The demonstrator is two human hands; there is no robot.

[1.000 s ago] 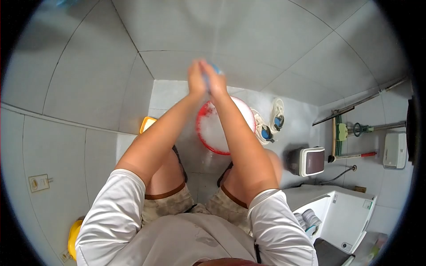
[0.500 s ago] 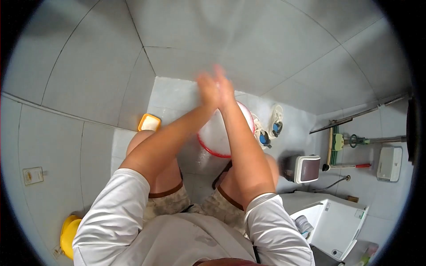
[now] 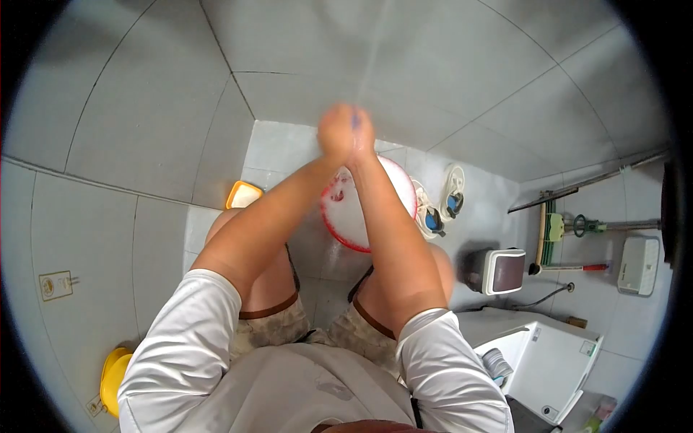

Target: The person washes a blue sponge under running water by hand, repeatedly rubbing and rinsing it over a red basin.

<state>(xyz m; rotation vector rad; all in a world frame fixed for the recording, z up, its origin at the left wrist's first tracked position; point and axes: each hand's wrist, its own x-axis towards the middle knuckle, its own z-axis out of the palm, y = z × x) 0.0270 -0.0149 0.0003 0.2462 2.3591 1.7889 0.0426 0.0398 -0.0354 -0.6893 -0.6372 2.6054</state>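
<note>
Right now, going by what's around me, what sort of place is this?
Probably a bathroom or washroom: it has large grey wall tiles, a round red-rimmed basin holding white foam, and a slim red-gripped cleaning tool by the wall.

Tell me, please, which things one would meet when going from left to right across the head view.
Wall plate, yellow object, orange-rimmed tray, red-rimmed basin, pale shoes, lidded bin, white wall box.
</note>
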